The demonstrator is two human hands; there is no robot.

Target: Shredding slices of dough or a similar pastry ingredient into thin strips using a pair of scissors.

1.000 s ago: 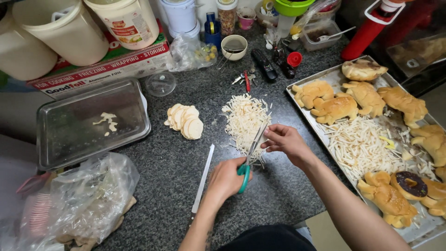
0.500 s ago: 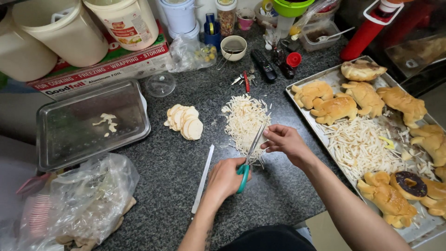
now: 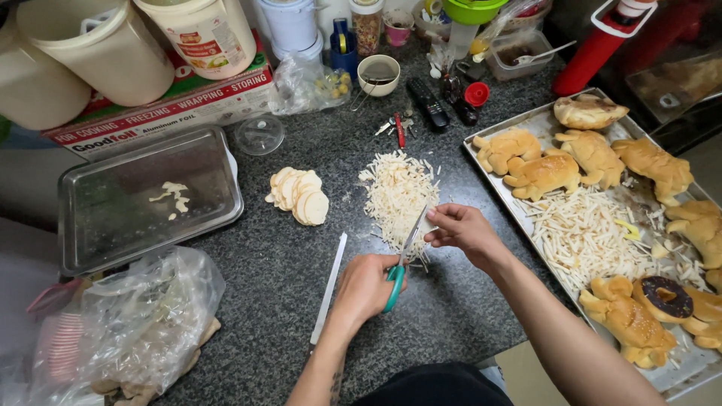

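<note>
- My left hand (image 3: 365, 289) is gripping a pair of scissors (image 3: 401, 259) by their teal handles, my fingers curled shut through the loops, the blades pointing up and away from me.
- My right hand (image 3: 465, 229) is pinching a small pale slice (image 3: 427, 223) between thumb and fingertips, fingers closed tight on it, holding it right at the scissor blades.
- Both hands are working just above the near edge of a pile of pale shreds (image 3: 398, 192) lying on the dark speckled counter (image 3: 263, 271).
- A white knife (image 3: 329, 289) is lying on the counter just left of my left wrist.
- A short stack of round pale slices (image 3: 299, 197) is sitting left of the shreds, apart from them.
- A metal baking tray (image 3: 526, 120) is standing at my right, carrying golden pastries (image 3: 538, 174), more shreds and one chocolate-topped ring (image 3: 665, 297).
- A steel pan (image 3: 147, 199) with a few scraps is resting far left, a crumpled plastic bag (image 3: 143, 323) below it.
</note>
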